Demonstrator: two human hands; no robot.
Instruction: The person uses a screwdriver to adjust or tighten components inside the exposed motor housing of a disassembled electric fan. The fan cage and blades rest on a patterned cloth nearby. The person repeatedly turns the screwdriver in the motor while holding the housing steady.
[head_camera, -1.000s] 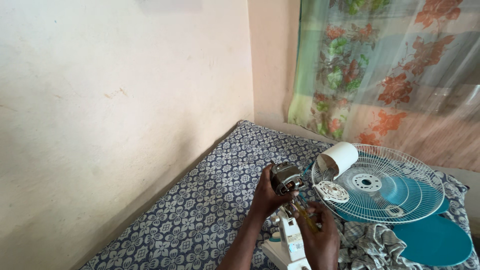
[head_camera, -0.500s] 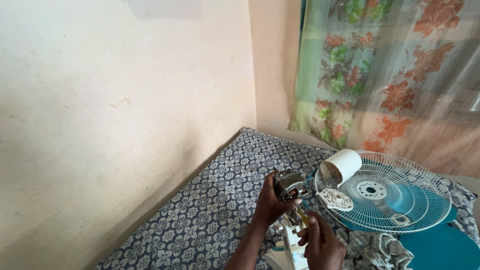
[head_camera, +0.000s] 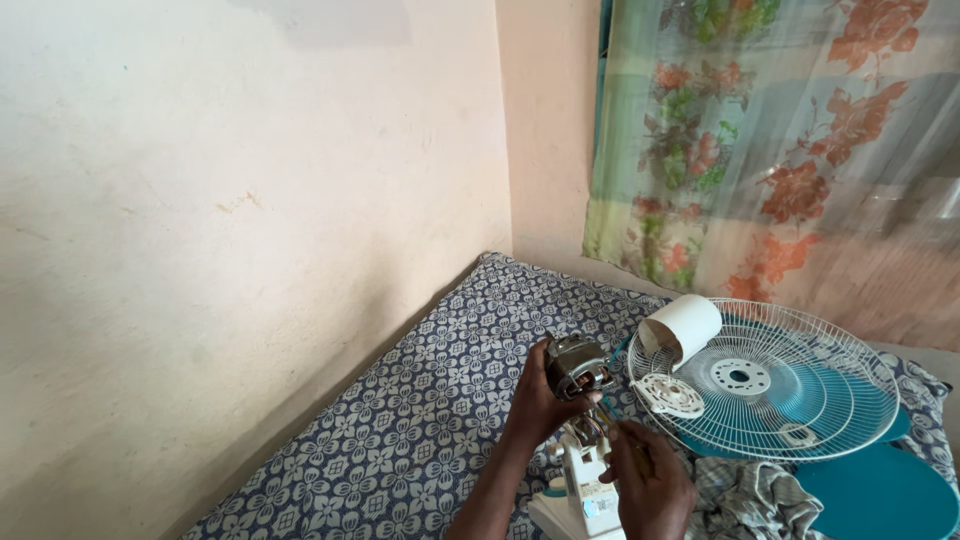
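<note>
Head view | left hand (head_camera: 540, 405) grips fan motor (head_camera: 577, 366) | right hand (head_camera: 650, 485) pinches wires (head_camera: 598, 428)

Only the person's two forearms and hands show, at the near edge of the scene. The left hand (head_camera: 537, 402) and the right hand (head_camera: 650, 488) are both bare, with no gloves, rings, watch or bracelet visible. No sleeve reaches either forearm; both are uncovered to the frame's bottom edge.
</note>
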